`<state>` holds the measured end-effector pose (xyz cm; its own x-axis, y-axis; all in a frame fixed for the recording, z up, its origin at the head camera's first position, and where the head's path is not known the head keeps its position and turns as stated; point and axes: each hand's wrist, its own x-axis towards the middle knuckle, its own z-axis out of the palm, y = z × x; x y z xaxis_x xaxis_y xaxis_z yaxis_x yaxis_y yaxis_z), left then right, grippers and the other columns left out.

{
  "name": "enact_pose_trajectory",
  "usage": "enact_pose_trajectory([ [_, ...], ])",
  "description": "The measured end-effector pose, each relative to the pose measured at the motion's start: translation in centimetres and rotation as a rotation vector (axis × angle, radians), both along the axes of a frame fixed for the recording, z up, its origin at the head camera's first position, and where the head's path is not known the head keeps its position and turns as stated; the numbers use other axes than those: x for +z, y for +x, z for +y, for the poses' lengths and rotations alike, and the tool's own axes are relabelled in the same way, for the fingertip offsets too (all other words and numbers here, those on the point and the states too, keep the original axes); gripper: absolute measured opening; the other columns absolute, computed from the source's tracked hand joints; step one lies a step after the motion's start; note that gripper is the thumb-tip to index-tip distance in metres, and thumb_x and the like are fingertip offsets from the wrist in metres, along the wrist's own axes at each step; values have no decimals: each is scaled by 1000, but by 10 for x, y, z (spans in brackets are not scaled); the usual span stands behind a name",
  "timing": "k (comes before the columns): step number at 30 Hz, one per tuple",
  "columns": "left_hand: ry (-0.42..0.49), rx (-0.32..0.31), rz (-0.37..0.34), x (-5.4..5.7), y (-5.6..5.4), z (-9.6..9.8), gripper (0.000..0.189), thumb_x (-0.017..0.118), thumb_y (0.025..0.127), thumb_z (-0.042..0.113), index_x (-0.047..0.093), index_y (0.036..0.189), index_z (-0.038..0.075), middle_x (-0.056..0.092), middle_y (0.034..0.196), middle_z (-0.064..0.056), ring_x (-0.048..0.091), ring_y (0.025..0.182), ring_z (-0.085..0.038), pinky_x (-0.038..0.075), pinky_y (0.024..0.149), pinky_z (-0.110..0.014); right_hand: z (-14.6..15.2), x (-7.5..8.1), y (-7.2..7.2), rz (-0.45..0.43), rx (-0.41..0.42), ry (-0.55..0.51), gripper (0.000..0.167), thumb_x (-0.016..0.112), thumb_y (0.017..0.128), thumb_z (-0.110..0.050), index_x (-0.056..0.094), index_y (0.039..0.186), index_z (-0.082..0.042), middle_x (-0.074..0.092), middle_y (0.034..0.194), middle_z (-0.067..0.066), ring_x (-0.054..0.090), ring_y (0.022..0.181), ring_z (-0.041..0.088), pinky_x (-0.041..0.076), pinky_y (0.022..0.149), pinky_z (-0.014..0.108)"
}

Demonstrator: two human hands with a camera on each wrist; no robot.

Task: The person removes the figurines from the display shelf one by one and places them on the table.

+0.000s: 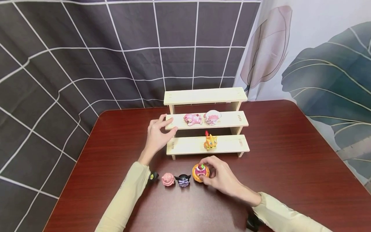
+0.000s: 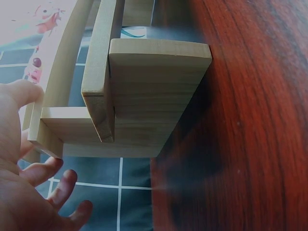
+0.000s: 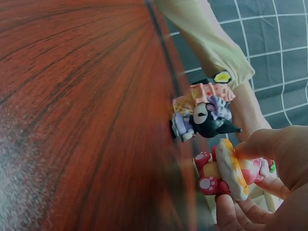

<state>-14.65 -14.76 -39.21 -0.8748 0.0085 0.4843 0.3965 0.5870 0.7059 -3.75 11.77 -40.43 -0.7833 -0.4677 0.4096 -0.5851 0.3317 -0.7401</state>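
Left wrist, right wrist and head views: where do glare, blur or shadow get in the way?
Left wrist: upper left washed out, paling a pink figure, with dark shadow on the table beside the wooden stand; right wrist: speckled pale sheen at lower left, while the held figure reads clearly; head: a soft sheen across the table's foreground.

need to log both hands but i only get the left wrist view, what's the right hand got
Observer: The right hand grips a figurine with a round pastry body and pink paw-padded feet.
Operator: ok, anything standing down low
Observer: Yes, a yellow-orange figurine with a red-tipped tail stands on the lowest tier of the wooden rack.
Operator: and in front of that
Observer: On the table, a black-eared figurine with a purple bow stands between a pink-topped figurine and the gripped one.
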Motion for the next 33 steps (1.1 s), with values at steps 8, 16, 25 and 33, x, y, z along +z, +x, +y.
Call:
enact_pose_trajectory([
  [8,3,2,-10,0,1,0,41,83,80,26,76,118,11,58,138,-16,51,106,-33,41,83,-47,-3,-7,2,-2,3,2,42,82,68,8,65,104,-6,60,91,-1,58,65,13,49,53,24],
  [16,6,-1,-2,0,2,1,41,83,80,25,76,117,10,58,137,-19,51,106,-34,41,82,-48,-4,-13,1,-20,-5,31,40,83,69,6,66,103,-8,59,90,-2,58,68,11,50,54,23],
  [25,3,2,-14,3,2,1,41,83,81,25,76,118,10,58,138,-16,51,107,-34,40,84,-48,-4,-12,2,-26,11,29,38,82,71,4,66,103,-7,60,92,0,60,73,12,51,55,25],
  [33,7,1,-16,3,2,1,40,83,81,25,76,117,10,58,138,-17,51,106,-34,41,83,-48,-1,-15,1,-30,19,76,40,83,70,3,64,103,-8,57,91,-3,57,69,10,49,56,22],
])
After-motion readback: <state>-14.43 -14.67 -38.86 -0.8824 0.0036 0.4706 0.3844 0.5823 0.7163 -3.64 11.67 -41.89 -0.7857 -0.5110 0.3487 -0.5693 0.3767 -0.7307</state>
